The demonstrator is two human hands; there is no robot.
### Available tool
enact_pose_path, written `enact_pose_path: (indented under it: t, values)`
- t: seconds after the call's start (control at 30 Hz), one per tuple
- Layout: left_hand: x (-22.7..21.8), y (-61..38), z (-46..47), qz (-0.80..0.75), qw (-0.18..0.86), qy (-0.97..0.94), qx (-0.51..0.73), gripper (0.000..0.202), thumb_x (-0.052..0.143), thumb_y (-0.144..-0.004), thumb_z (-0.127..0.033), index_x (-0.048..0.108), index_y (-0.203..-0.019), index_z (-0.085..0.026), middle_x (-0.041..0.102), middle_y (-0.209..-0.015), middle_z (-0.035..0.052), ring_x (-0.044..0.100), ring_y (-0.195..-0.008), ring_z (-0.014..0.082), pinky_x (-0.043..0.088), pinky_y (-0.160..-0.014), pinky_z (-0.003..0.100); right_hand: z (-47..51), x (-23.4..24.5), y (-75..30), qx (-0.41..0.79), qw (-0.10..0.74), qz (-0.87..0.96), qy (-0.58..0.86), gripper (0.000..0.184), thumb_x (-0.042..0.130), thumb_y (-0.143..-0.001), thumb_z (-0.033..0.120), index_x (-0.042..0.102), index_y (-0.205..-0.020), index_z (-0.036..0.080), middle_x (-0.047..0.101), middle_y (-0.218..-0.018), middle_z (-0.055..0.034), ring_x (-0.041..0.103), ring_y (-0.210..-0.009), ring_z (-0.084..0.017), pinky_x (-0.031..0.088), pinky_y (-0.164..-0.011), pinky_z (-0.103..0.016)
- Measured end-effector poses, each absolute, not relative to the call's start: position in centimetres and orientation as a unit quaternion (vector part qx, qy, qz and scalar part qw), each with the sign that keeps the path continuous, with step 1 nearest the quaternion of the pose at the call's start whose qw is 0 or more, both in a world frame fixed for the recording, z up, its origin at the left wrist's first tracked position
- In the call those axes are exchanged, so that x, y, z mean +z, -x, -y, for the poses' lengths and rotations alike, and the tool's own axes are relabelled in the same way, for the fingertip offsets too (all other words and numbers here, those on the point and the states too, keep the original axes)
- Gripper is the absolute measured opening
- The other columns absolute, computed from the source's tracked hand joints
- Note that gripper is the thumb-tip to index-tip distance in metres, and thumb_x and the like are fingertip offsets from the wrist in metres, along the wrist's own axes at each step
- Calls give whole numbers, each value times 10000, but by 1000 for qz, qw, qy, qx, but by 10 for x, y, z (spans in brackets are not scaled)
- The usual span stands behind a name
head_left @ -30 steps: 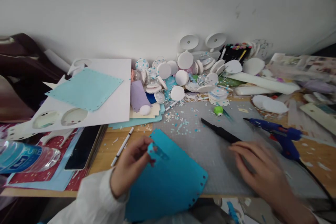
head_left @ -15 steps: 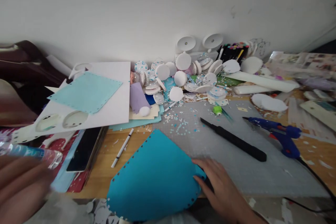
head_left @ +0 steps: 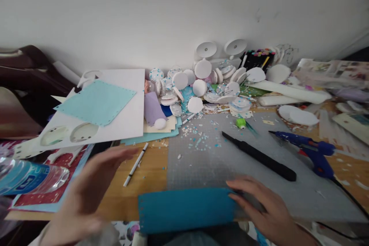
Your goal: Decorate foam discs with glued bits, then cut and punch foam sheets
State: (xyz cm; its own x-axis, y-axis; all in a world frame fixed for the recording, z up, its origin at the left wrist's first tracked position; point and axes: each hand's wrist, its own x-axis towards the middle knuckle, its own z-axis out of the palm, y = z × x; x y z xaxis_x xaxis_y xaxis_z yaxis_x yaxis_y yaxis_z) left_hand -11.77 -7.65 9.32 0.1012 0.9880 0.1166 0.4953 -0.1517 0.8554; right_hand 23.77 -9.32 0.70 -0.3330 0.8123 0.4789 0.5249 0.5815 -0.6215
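A teal-blue sheet of paper (head_left: 186, 209) with small punched holes along its left edge is tilted nearly edge-on at the table's front edge. My right hand (head_left: 261, 203) pinches its right end between thumb and fingers. Left of the sheet, my left hand (head_left: 89, 188) is in the air, somewhat blurred, thumb apart from the fingers and nothing in it. A white pen (head_left: 136, 164) lies on the wood just beyond that hand. A black-handled cutter (head_left: 259, 155) rests on the grey cutting mat (head_left: 198, 165).
A blue glue gun (head_left: 307, 146) with a cord lies at right. Loose white discs (head_left: 199, 87) are heaped at the back. A pale blue sheet (head_left: 96, 102) lies on white board (head_left: 129, 84), with a water bottle (head_left: 31, 177) at far left. Paper bits are scattered around.
The teal-blue sheet has swung from facing me broadly to nearly edge-on, still in my right hand. My left hand has come rightward from the far left, uncovering the bottle.
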Motion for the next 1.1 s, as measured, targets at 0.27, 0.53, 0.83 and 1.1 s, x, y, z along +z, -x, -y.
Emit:
enact_pose_path:
  t: [0.27, 0.53, 0.83, 1.1]
  values:
    - [67, 84, 73, -441, 446, -757, 181, 231, 567, -876, -355, 637, -732, -188, 645, -695, 2, 607, -651, 131, 494, -617, 201, 72, 4, -271, 42, 311, 796, 517, 293, 482, -942, 341, 549, -1199, 216, 654, -1060, -94, 639, -972, -239, 530, -855, -382]
    - [49, 92, 85, -500, 479, -695, 195, 201, 576, -854, -336, 621, -742, -175, 638, -661, -13, 557, -584, 109, 463, -528, 169, 48, -29, -312, -80, 162, 779, 601, 434, 324, -976, 439, 564, -1179, 141, 642, -984, -155, 629, -888, -316, 497, -804, -475]
    - [34, 81, 83, -490, 488, -696, 192, 283, 552, -876, -343, 542, -651, -172, 527, -575, -37, 476, -538, 87, 393, -491, 158, 41, -6, -294, 54, 304, 724, 617, 328, 433, -937, 447, 525, -1138, 205, 684, -979, -88, 677, -858, -248, 538, -717, -329]
    - [24, 80, 85, -502, 497, -687, 169, 337, 549, -889, -398, 554, -657, -153, 544, -594, -29, 469, -532, 80, 383, -487, 158, 31, -22, -271, 25, 338, 756, 560, 473, 404, -948, 243, 308, -1405, 165, 521, -1267, -170, 528, -1185, -288, 479, -956, -437]
